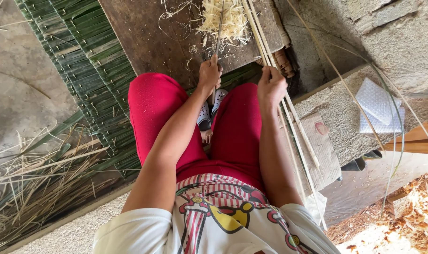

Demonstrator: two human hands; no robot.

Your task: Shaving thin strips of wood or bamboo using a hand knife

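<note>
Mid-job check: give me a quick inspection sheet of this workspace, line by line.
Surface: dark wooden board on the ground, scratched.
Job's things: thin blade in left hand; pale bamboo strips in right hand.
Clutter: pale shavings on the board; dry leaves at one side.
Hands: both closed, above red-trousered knees.
Cables: nothing seen.
Surroundings: green woven mat, concrete ledge, white cloth.

Woven green leaf mat (89, 66) — laid on the concrete floor (21, 80); dry grass heap (30, 183) just beside it. Folded white cloths (378, 106) on a stone ledge (345, 136) (right side). Wood shavings (411, 226) — scattered, lower right corner.
</note>
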